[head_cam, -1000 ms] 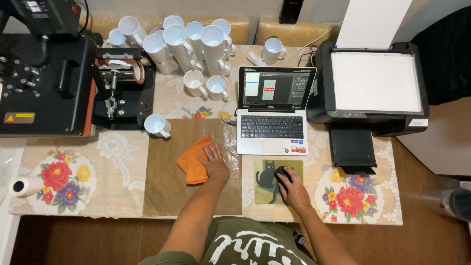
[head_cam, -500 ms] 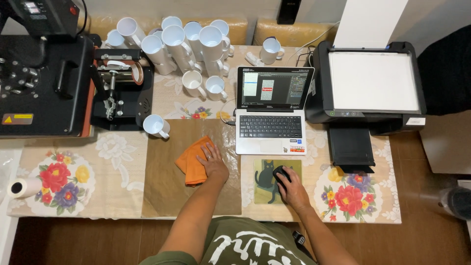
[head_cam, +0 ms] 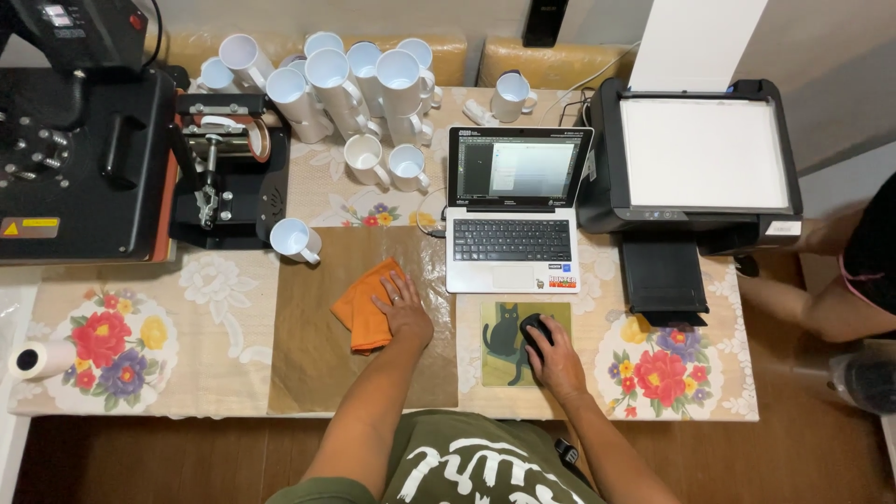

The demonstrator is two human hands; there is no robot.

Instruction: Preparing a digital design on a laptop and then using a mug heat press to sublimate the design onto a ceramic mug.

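On the table, hands: left flat on diagonal orange cloth, right cupping mouse.

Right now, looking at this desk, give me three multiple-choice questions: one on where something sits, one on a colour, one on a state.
1. Where does the left hand rest?
A. on the folded cloth
B. on the laptop keyboard
C. on a white mug

2. What colour is that cloth?
A. blue
B. orange
C. green

3. What state is the laptop in?
A. lid shut
B. open, screen dark
C. open, screen lit

Answers:
1. A, the fingers lie across the cloth on the brown sheet.
2. B, it is plainly orange.
3. C, the lid is up and a window shows on the screen, while the right hand covers the black mouse on the cat mat.
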